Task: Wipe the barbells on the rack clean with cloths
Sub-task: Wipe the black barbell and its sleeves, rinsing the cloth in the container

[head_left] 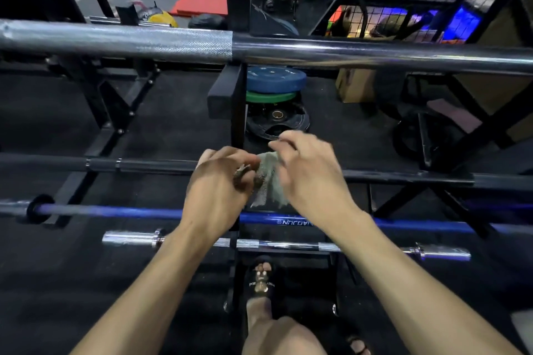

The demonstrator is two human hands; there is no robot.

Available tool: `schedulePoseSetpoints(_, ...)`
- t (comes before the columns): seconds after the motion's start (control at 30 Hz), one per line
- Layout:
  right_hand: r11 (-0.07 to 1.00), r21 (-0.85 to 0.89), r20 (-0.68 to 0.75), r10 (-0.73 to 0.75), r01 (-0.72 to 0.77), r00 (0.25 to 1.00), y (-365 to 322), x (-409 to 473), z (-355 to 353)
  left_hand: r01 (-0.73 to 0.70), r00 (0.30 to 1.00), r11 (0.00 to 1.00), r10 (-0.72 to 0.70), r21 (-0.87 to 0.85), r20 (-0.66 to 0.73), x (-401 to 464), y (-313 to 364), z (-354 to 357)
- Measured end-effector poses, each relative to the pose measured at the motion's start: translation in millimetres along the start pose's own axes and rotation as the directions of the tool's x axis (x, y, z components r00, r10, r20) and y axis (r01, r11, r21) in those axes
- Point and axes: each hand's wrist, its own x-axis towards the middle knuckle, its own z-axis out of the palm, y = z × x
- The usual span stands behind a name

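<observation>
Both hands hold one crumpled grey-green cloth (268, 181) in mid-air over the rack. My left hand (219, 184) grips its dirty left end, and my right hand (305, 170) pinches its upper right edge. A thick silver barbell (144, 40) crosses the top of the view on the black rack (238, 89). Below the hands lie a dark barbell (129, 166), a blue barbell (115, 212) and a short chrome barbell (288, 245). The hands hover above the blue bar without touching any bar.
Blue, green and black weight plates (275, 81) are stacked on the floor behind the rack post. A cardboard box (356, 86) and a wire cage with gear stand at back right. My sandalled foot (261, 279) rests at the rack base.
</observation>
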Motion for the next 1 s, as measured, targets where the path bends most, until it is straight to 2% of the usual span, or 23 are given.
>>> schedulePoseSetpoints(0.1,0.993,-0.065,-0.011,-0.101,0.100,0.995,-19.4,-2.0,30.2,0.002,1.000,0.999,-0.001,0.034,-0.027,-2.2,0.3,1.9)
schedulePoseSetpoints(0.27,0.969,-0.233,-0.105,-0.109,0.082,0.988,-16.8,-0.5,45.2,0.025,0.998,0.999,-0.024,0.032,-0.053,-9.0,-1.4,8.0)
schedulePoseSetpoints(0.4,0.965,-0.263,-0.014,-0.006,0.002,1.000,36.8,-24.2,23.8,0.049,0.999,0.995,-0.049,0.092,-0.002,-5.6,-2.2,10.1)
schedulePoseSetpoints(0.5,0.931,-0.342,-0.050,0.114,-0.125,0.992,87.4,-55.1,7.3,0.069,0.998,0.995,-0.069,0.070,0.005,-5.6,-4.2,11.7)
schedulePoseSetpoints(0.6,0.917,-0.324,-0.115,0.207,-0.234,0.972,73.0,-54.2,17.0,0.066,0.998,0.997,-0.065,0.039,-0.020,-9.2,-1.7,14.8)
schedulePoseSetpoints(0.67,0.950,-0.258,-0.113,0.153,-0.178,0.982,36.0,-34.0,33.6,0.055,0.998,0.998,-0.054,0.040,-0.035,-9.5,-0.4,15.7)
schedulePoseSetpoints(0.8,0.986,-0.160,-0.123,-0.062,0.042,0.991,-17.3,-3.8,59.1,0.032,0.999,0.996,-0.031,0.084,-0.012,-6.7,-0.8,12.1)
schedulePoseSetpoints(0.9,0.975,-0.210,-0.097,-0.101,0.079,0.990,18.1,-14.9,42.1,0.069,0.998,0.993,-0.068,0.098,-0.010,-5.7,-11.3,12.8)
schedulePoseSetpoints(1.0,0.958,-0.287,-0.122,-0.006,-0.029,0.993,87.4,-47.3,17.7,0.075,0.997,0.993,-0.075,0.093,-0.009,-6.2,-15.7,15.2)
